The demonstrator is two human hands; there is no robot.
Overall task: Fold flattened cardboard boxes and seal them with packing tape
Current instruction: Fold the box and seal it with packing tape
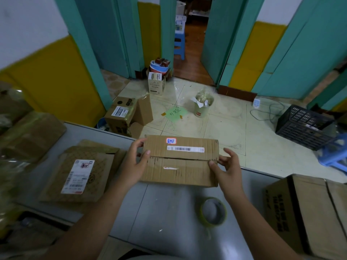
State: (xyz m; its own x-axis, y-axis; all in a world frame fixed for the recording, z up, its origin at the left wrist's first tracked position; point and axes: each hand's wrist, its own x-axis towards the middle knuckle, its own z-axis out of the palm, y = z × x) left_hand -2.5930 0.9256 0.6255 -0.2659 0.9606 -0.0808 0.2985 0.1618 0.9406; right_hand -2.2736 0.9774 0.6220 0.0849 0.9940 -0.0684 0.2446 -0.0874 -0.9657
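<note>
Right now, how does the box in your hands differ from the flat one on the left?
The held box is folded up, flaps closed; the flat box lies flattened. The left hand and right hand grip the held box by its ends; nothing touches the flat box. The held box bears a long barcode strip, the flat box a tall label. Both are brown cardboard.
</note>
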